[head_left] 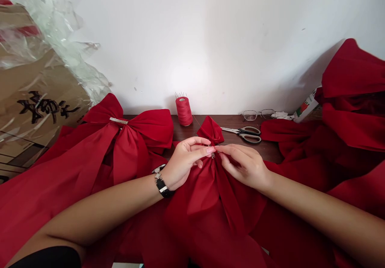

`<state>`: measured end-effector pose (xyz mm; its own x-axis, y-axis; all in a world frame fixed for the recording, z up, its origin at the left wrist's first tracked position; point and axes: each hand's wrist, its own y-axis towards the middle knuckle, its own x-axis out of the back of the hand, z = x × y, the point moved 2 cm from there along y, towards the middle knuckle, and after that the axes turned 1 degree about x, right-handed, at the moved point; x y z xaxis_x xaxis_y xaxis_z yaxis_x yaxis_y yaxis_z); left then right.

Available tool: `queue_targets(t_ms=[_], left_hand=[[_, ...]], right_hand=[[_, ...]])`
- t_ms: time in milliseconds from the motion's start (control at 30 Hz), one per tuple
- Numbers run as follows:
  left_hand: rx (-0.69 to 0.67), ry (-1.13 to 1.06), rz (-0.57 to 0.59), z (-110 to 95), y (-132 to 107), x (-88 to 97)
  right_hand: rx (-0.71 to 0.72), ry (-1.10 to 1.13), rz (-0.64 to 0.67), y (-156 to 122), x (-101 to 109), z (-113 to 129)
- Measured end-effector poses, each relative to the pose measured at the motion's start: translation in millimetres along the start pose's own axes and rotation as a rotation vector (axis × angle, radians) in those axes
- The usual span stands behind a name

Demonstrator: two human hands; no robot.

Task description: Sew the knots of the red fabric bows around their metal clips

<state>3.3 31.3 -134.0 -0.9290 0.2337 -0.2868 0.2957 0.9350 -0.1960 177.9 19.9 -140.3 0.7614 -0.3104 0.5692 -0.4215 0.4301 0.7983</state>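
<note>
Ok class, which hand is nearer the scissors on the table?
The right hand: it sits just in front of the scissors. The left hand is farther away, in front and off to their left.

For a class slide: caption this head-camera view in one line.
Left hand and right hand pinch a metal pin at a red bow's knot.

A plain white plaster wall [210, 39] fills the upper middle of the frame, lit most brightly in a pale patch just above the tabletop, with a soft shadow [319, 71] falling across it toward the upper right. Along its foot runs a dark reddish-brown wooden tabletop [231, 121], butted against the wall. At the upper left, a large cardboard carton [39, 83] printed with black brush-style characters leans near the wall, draped in crumpled clear plastic sheeting [69, 55].
</note>
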Motion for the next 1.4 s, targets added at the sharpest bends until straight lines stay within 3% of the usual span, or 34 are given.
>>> queue_targets(t_ms=[333, 467, 700, 900, 1100, 1400], left_hand=[[-0.048, -0.01, -0.006, -1, 2, 0.4], [-0.046, -0.012, 0.007, -1, 2, -0.2], [-0.021, -0.007, 0.017, -2, 0, -3.3], [-0.016, -0.011, 0.02, -2, -1, -4.6], [-0.002, -0.003, 0.02, -1, 0, -4.4], [-0.053, 0.0, 0.019, 0, 0, -3.6]], right_hand=[[-0.017, 0.147, -0.005, -1, 0, 0], [-0.151, 0.305, -0.007, 0, 2, 0], [-0.515, 0.593, -0.026, 1, 0, -5], [-0.727, 0.862, 0.061, 9, -5, -12], [-0.79, 0.947, 0.19, 12, -7, -12], [-0.895, 1.124, 0.157, 11, -10, -12]])
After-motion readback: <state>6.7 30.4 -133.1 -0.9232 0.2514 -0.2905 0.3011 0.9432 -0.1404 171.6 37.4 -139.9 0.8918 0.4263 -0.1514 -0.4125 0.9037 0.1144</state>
